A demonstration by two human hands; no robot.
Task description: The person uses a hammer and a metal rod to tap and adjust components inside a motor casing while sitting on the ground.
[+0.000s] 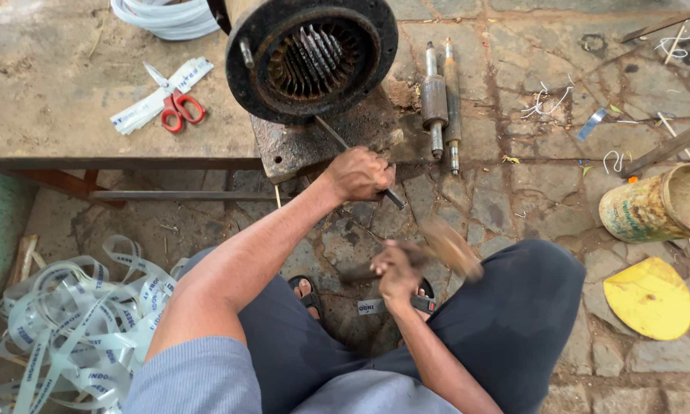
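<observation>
1. There is one view only, from a camera worn on the person's head.
2. It looks steeply down and a little forward, over the person's own forearms and knees to the stone floor (529, 192).
3. It sits close: the left hand (358, 174) and right hand (396, 272) fill the middle of the frame, with the lap cut off at the bottom edge.
4. The top edge reaches the worktop (46, 115) at upper left and the round motor housing (312, 57) at top centre, partly cropped.
5. To the right the view ends at a tipped bucket (663, 203).
</observation>
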